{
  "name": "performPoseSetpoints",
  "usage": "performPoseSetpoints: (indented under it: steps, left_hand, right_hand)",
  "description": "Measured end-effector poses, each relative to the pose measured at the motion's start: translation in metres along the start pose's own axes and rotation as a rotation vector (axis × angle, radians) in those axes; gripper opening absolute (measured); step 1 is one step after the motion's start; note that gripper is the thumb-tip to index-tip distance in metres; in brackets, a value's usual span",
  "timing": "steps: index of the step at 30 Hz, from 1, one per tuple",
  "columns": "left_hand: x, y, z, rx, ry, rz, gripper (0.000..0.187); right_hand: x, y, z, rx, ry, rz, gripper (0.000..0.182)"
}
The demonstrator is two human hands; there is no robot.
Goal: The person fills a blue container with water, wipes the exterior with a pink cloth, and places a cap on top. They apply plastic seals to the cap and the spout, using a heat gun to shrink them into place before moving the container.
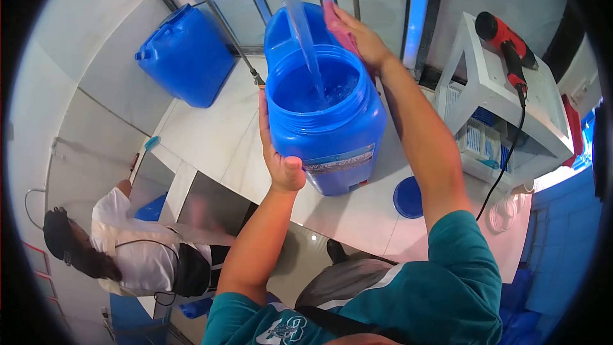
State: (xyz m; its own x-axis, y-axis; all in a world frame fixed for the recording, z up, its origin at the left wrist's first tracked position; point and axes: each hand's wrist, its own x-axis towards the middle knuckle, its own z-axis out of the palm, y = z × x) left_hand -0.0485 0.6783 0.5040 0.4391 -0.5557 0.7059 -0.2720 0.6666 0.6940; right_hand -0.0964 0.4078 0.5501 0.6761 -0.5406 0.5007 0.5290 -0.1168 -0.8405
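A large blue wide-mouthed water container stands upright on the white tiled counter, its threaded opening uncovered. A clear stream or tube runs down from above into its mouth, where the water is splashing. My left hand lies along the container's left side, fingers stretched up and thumb apart. My right hand presses a pink cloth near the far right of the rim. Behind the opening rises another blue container part, partly hidden. A round blue lid lies on the counter to the right.
Another blue jug stands at the back left. Metal pipes run down near the wall. On the right, a white shelf carries a red-and-black heat gun with a hanging cord. At the lower left, a person wears a black cap.
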Motion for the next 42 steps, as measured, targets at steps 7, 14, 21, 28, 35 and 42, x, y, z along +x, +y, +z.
performPoseSetpoints:
  steps: [7,14,21,28,35,42]
  left_hand:
    - [0.001,0.003,0.0,-0.002,0.003,-0.054,0.134]
    - [0.003,-0.016,-0.009,0.161,-0.07,0.177,0.123]
    - [-0.02,-0.033,-0.023,0.181,0.008,-0.004,0.123]
    - [-0.018,-0.037,-0.028,0.112,0.0,-0.035,0.119]
    - [-0.014,-0.033,-0.024,0.137,-0.009,0.034,0.118]
    - [-0.015,-0.031,-0.02,0.129,0.021,0.015,0.121]
  right_hand:
    - [0.059,-0.026,0.01,-0.831,-0.285,-0.331,0.066]
    - [-0.043,0.037,-0.003,0.107,0.043,-0.016,0.06]
    - [-0.231,0.009,0.068,0.081,0.479,0.248,0.064]
    - [-0.127,-0.091,0.06,-0.193,0.0,-0.149,0.055]
    - [-0.161,0.002,0.036,0.396,0.233,0.473,0.077]
    - [-0.259,-0.023,0.105,-0.619,0.284,-0.19,0.082]
